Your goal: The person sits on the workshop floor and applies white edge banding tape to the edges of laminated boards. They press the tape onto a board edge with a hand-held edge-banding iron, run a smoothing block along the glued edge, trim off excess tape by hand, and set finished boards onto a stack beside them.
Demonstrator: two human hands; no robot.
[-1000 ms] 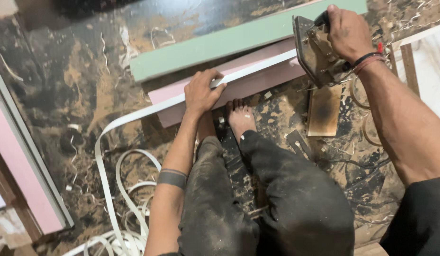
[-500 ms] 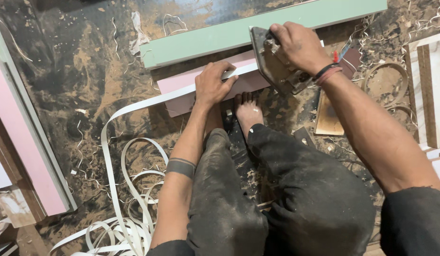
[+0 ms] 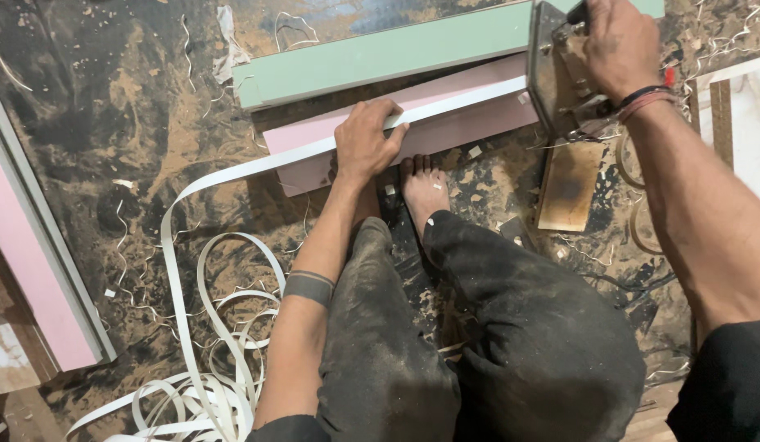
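**Pressing the white strip down ahead of the trimmer**

Holding the white edging strip (image 3: pixel 445 110) flat against the upper edge of the pink board (image 3: pixel 470 123) is the heart of this step, and doing it well seems to call for steady downward pressure close to the tool, so the strip cannot lift or wander off the edge. The left hand (image 3: pixel 367 143) lies palm down on that edge, fingers curled over the strip and pinning it, wrist straight, forearm reaching forward from beside the knee. The right hand (image 3: pixel 617 45) is clenched around the top of the metal hand trimmer (image 3: pixel 560 78), which sits on the board's right end, on the strip; the arm comes in from the right, elbow bent. A bare foot (image 3: pixel 423 188) rests on the floor just beside the board's near face (probably bracing it). Behind the pink board lies a green board (image 3: pixel 380 57), touching it. The strip's loose tail curves left and down into a heap of white coils (image 3: pixel 208 385) on the dusty floor (image 3: pixel 93 123).
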